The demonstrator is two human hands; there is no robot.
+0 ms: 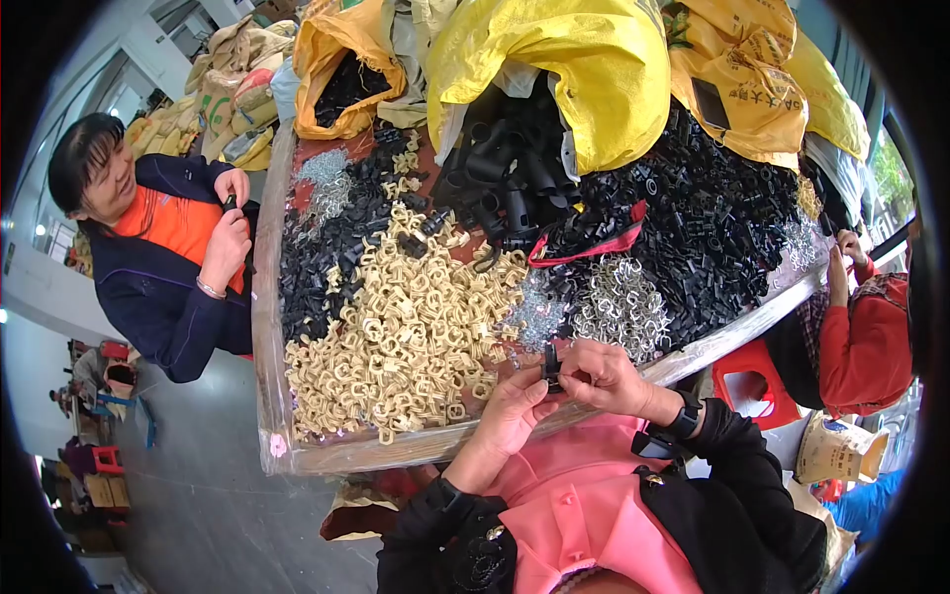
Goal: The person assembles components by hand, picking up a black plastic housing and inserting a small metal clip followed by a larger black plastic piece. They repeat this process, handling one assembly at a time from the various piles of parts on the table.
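Observation:
Close to the table's near edge, my left hand [515, 404] grips a small black plastic part [551, 368] between thumb and fingers. My right hand [606, 378] meets it from the other side, its fingers pinched together at the same part. Whether a smaller piece sits in the right fingertips is hidden. Left of my hands spreads a big heap of cream ring-shaped plastic pieces [396, 332]. Just beyond them lie a pile of shiny metal hooks or clips [621, 309] and a small pile of silvery screws or pins [534, 312].
A wooden-edged table [366, 453] carries heaps of black plastic parts [683, 238]. A yellow sack [604, 79] spills black tubes [510, 163]; an orange sack [341, 49] and a phone [711, 104] are behind. One co-worker [188, 238] sits left, another [871, 337] right, near a red stool [750, 386].

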